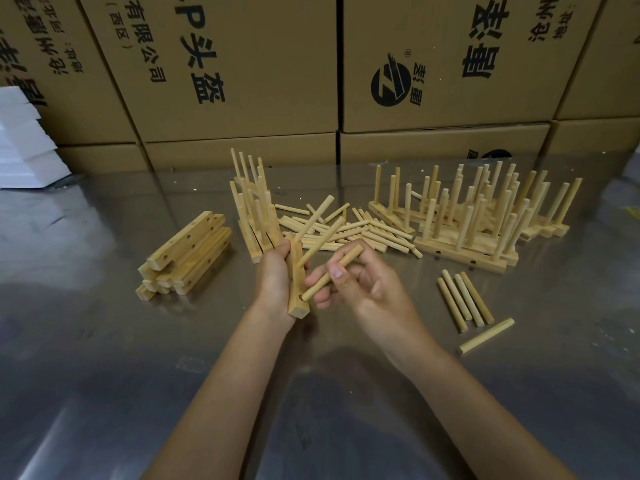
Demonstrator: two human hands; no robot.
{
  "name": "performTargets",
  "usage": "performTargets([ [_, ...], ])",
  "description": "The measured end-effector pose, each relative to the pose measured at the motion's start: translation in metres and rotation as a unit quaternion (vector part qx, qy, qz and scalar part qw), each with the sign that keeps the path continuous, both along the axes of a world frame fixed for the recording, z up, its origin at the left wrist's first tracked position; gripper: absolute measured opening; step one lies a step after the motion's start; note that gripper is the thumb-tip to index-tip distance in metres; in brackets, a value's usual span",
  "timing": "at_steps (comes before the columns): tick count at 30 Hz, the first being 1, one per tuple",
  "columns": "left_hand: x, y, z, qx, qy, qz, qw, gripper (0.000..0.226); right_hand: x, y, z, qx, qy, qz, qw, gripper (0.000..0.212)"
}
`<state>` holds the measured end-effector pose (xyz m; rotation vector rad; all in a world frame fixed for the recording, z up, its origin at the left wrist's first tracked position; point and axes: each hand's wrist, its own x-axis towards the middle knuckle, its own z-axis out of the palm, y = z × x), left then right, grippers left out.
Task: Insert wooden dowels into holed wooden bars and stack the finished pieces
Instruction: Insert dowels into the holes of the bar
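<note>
Both forearms enter from the lower edge and meet at frame centre above the table.

Left of centre, mid-frame: stack of empty holed bars, lying flat, well apart from the hands.

Left hand grips the bar in work, fingers curled round it. Bar long axis runs near-vertical in the frame, its lower end nearest the camera. Two inserted dowels project from it toward the upper right.

Right hand pinches the loose dowel between thumb and fingers. Dowel axis runs lower left to upper right, roughly parallel to the inserted pair. Its lower-left tip sits at the bar face near the bar's lower end, apparently at a hole; seating depth cannot be told. Judgement: the next move is a push along the dowel axis, down-left into the bar, with the left hand bracing.

Behind the hands: pile of loose dowels. Right of centre: finished pieces, dowels upright. Lower right: spare dowels on the table.
</note>
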<state>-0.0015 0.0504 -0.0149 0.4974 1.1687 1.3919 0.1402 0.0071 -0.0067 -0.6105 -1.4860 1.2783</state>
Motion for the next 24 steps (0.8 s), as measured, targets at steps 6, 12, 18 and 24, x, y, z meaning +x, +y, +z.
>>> performTargets([
  [6, 0.000, 0.000, -0.001, -0.014, 0.014, 0.010, 1.000, 0.039, -0.007, -0.005, -0.002, 0.031, -0.023, -0.026, 0.999, 0.008],
  [12, 0.003, 0.004, -0.001, -0.025, 0.028, 0.094, 0.995, 0.034, -0.016, -0.005, -0.013, 0.024, 0.001, -0.075, 0.997, 0.012],
  [18, 0.005, 0.004, -0.003, -0.011, 0.039, 0.129, 0.991, 0.034, -0.018, -0.003, -0.021, -0.003, 0.024, -0.088, 0.996, 0.010],
  [24, 0.005, 0.000, 0.002, 0.003, -0.011, 0.109, 0.994, 0.039, -0.017, -0.001, -0.017, -0.024, 0.047, -0.069, 0.996, 0.005],
])
